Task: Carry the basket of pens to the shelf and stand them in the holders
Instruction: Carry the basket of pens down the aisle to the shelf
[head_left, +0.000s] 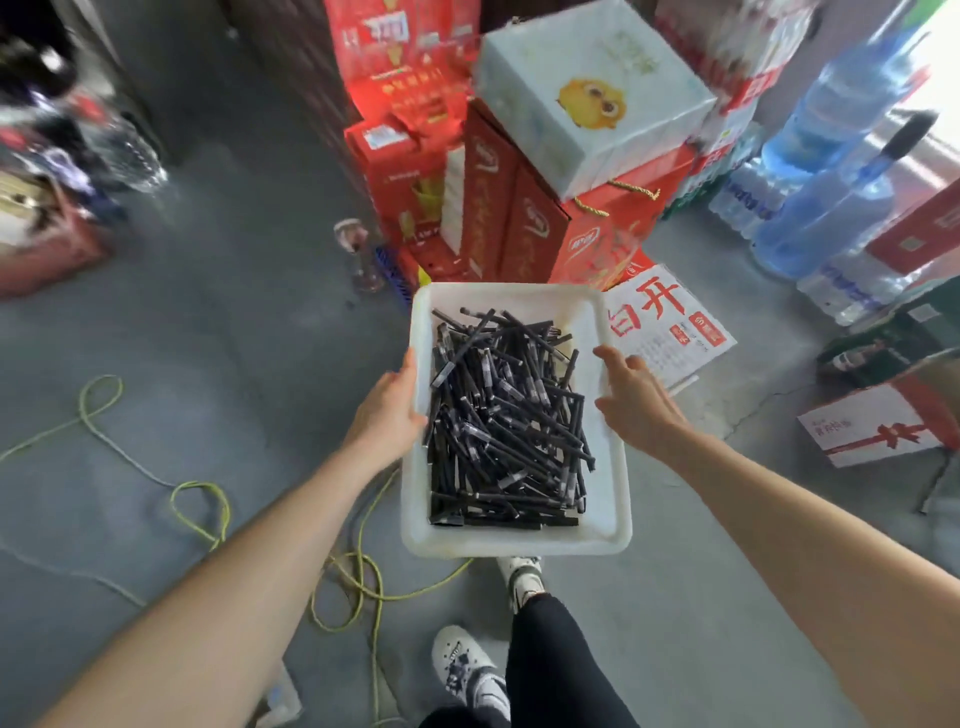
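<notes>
Basket (519, 545): white, centre of frame, held up.
Pens (504, 415): black heap inside, print blurred.
Left grip (387, 402): clasps the left rim, fingers hidden beneath.
Right grip (641, 402): fingers loosely spread at the right rim.

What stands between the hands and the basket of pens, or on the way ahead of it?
Nothing between hands and basket: the left hand holds its left rim, the right hand is at the right rim. Its goal is not in view. Straight ahead stand stacked red boxes; a yellow-green cord loops on the floor at the left.
</notes>
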